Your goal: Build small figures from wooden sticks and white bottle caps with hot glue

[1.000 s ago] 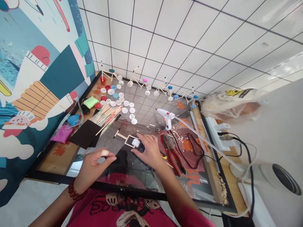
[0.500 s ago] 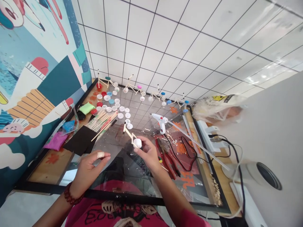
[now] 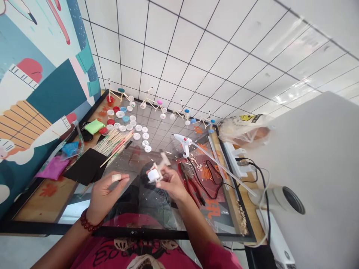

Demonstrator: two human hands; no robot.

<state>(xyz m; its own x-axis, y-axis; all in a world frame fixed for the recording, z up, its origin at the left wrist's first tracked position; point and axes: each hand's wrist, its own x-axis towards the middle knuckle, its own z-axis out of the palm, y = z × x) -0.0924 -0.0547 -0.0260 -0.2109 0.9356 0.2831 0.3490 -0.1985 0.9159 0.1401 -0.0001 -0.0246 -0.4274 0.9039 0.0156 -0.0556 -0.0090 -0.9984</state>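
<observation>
My right hand (image 3: pixel 171 182) holds a small wooden stick frame with a white bottle cap (image 3: pixel 153 175) glued to it, lifted above the glass table (image 3: pixel 134 209). The frame's sticks point up and away from me. My left hand (image 3: pixel 105 194) hovers to the left of it, thumb and bandaged forefinger pinched together, with whatever is in them too small to see. A white glue gun (image 3: pixel 183 142) stands just beyond my right hand.
Several white, blue and red caps (image 3: pixel 131 125) and a bundle of wooden sticks (image 3: pixel 113 144) lie at the left back. Several finished stick-and-cap models (image 3: pixel 157 104) line the tiled wall. Red pliers (image 3: pixel 193 185), black cord, power strip (image 3: pixel 238 160) and black sheet (image 3: pixel 84 170) surround the hands.
My right hand picked the stick frame with the cap off the table, raised it and turned it toward me. The left hand stayed pinched in place. The camera shifted.
</observation>
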